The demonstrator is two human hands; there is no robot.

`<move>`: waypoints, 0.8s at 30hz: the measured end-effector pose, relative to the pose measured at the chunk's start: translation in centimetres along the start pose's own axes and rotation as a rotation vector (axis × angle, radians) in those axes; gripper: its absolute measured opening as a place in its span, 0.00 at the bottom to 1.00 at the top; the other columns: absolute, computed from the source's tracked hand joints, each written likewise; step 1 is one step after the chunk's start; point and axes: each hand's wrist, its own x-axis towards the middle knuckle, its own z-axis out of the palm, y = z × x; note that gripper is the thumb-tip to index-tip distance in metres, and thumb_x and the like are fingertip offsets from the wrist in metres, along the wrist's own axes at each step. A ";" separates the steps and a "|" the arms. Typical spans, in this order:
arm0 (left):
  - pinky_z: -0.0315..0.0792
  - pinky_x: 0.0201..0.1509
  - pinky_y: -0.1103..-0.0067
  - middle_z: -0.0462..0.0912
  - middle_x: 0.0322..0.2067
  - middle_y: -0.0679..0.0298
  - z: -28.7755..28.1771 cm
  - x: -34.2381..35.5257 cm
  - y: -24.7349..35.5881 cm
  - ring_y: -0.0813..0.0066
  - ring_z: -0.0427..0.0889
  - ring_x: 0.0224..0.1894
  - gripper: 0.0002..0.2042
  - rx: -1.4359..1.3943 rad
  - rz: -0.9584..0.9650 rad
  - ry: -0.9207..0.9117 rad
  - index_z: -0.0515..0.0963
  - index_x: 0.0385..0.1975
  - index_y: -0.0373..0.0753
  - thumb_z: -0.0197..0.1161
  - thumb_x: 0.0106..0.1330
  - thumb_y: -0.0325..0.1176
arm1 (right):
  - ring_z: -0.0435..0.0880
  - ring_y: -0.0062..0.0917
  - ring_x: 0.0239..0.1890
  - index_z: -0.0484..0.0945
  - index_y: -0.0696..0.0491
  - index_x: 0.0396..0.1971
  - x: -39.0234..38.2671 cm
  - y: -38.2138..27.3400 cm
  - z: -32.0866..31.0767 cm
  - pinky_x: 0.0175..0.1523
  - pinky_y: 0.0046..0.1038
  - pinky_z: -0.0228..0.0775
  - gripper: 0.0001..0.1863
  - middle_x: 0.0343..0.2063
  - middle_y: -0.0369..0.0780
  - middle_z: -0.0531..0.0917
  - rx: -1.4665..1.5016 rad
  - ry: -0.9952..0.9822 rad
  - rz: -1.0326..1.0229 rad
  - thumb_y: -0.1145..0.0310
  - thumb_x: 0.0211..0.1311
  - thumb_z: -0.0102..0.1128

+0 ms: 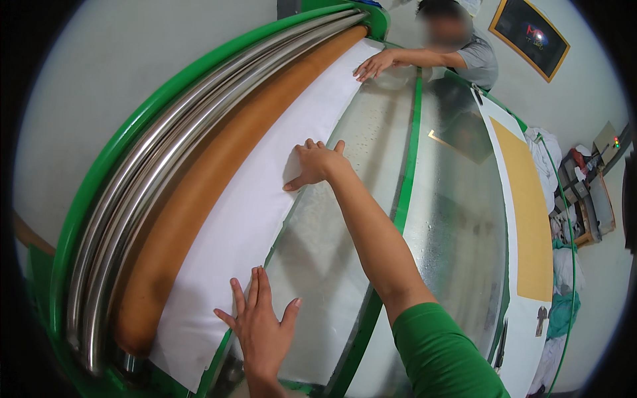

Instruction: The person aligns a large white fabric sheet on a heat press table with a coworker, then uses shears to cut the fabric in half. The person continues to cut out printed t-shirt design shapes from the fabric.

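A long white sheet (219,225) lies along a brown roller (212,172) on the green-framed machine. My left hand (260,325) is open, fingers spread, on the near part of the sheet at its right edge. My right hand (315,166) reaches farther along and rests open across the same edge, fingertips on the sheet. Beside the sheet is a translucent, wet-looking surface (305,252) divided by a green strip (410,159). At the far end a co-worker's hand (375,64) touches the sheet.
Steel bars (133,192) and a curved green rail (95,166) run along the left. The co-worker (474,63) stands beyond the far end. At right are a tan sheet (524,219), scissors (501,348), piled cloth (563,308) and shelves with boxes (590,205). A dark framed board (531,50) hangs behind.
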 end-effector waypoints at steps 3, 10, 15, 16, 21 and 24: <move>0.28 0.79 0.30 0.61 0.80 0.60 0.3 0.2 -0.1 0.47 0.44 0.85 0.44 -0.009 -0.007 0.021 0.57 0.82 0.40 0.68 0.71 0.53 | 0.65 0.47 0.77 0.66 0.52 0.75 0.6 -0.4 -0.2 0.74 0.72 0.45 0.67 0.73 0.48 0.70 0.021 -0.013 0.007 0.29 0.36 0.83; 0.28 0.79 0.30 0.61 0.80 0.61 1.3 0.4 -0.5 0.48 0.44 0.85 0.45 -0.018 -0.002 0.065 0.59 0.81 0.40 0.70 0.69 0.53 | 0.67 0.47 0.76 0.66 0.55 0.74 1.4 -0.9 -0.3 0.74 0.70 0.46 0.70 0.72 0.48 0.72 0.020 -0.039 0.056 0.32 0.31 0.87; 0.28 0.79 0.30 0.60 0.81 0.62 0.9 0.4 -0.2 0.49 0.44 0.85 0.44 -0.016 -0.012 0.061 0.61 0.80 0.40 0.71 0.68 0.52 | 0.70 0.47 0.74 0.67 0.55 0.74 1.5 -1.8 -0.3 0.74 0.68 0.46 0.69 0.70 0.47 0.73 0.018 -0.040 0.088 0.33 0.31 0.88; 0.28 0.79 0.30 0.60 0.81 0.62 1.0 0.4 -0.2 0.49 0.44 0.85 0.44 -0.015 -0.011 0.069 0.61 0.80 0.40 0.71 0.67 0.52 | 0.71 0.47 0.74 0.67 0.55 0.73 1.4 -1.9 -0.5 0.74 0.68 0.46 0.69 0.70 0.46 0.74 0.013 -0.037 0.088 0.33 0.31 0.89; 0.28 0.79 0.31 0.60 0.81 0.62 1.2 0.2 -0.6 0.50 0.44 0.85 0.45 -0.014 0.001 0.100 0.60 0.80 0.41 0.72 0.67 0.52 | 0.72 0.48 0.71 0.67 0.54 0.73 1.4 -2.3 -0.5 0.74 0.66 0.50 0.68 0.68 0.44 0.75 0.023 -0.031 0.112 0.34 0.31 0.89; 0.23 0.79 0.32 0.60 0.81 0.63 1.1 0.4 -0.8 0.49 0.43 0.86 0.46 -0.043 0.003 0.064 0.58 0.81 0.41 0.69 0.68 0.57 | 0.76 0.42 0.69 0.66 0.54 0.73 2.0 -2.2 -0.5 0.70 0.63 0.55 0.70 0.67 0.42 0.75 -0.028 -0.042 0.131 0.30 0.30 0.88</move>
